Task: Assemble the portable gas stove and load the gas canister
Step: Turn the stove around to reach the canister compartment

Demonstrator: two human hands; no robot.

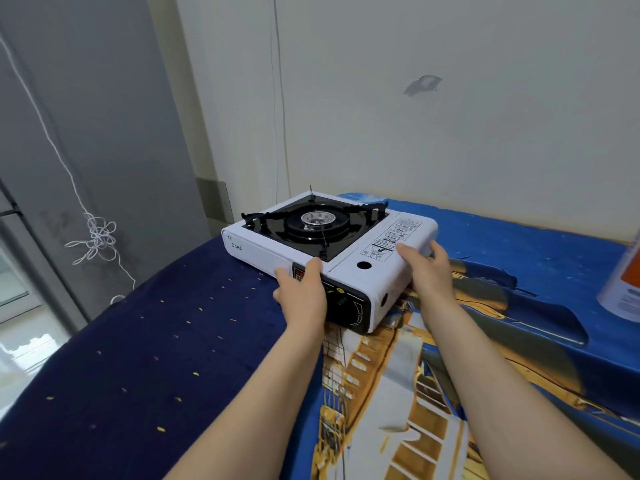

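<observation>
The white sheet-metal portable gas stove, with black pan-support grate and round metal burner, sits flat near the far edge of the blue and navy printed cloth-covered surface, turned at an angle so that its black control panel corner points toward the person. The grate is seated upright over the burner. The white compartment lid, bearing printed warning diagrams and a round hole, lies closed.

The left hand grips the front edge beside the black control knob, fingers curled over the top rim. The right hand clasps the right end of the body, thumb on the lid and fingers wrapped round the side.

Handling assessment: the casing looks thin, rigid and smooth, probably light when empty. It may slide on the cloth. The grate likely rests loose and could shift if the stove is tilted. The two-handed hold at the body edges, clear of knob and grate, appears sound.

A white and orange cylindrical gas canister stands at the right edge of the surface, well apart from the stove and only partly in view. By judgement, loading is not yet done.
</observation>
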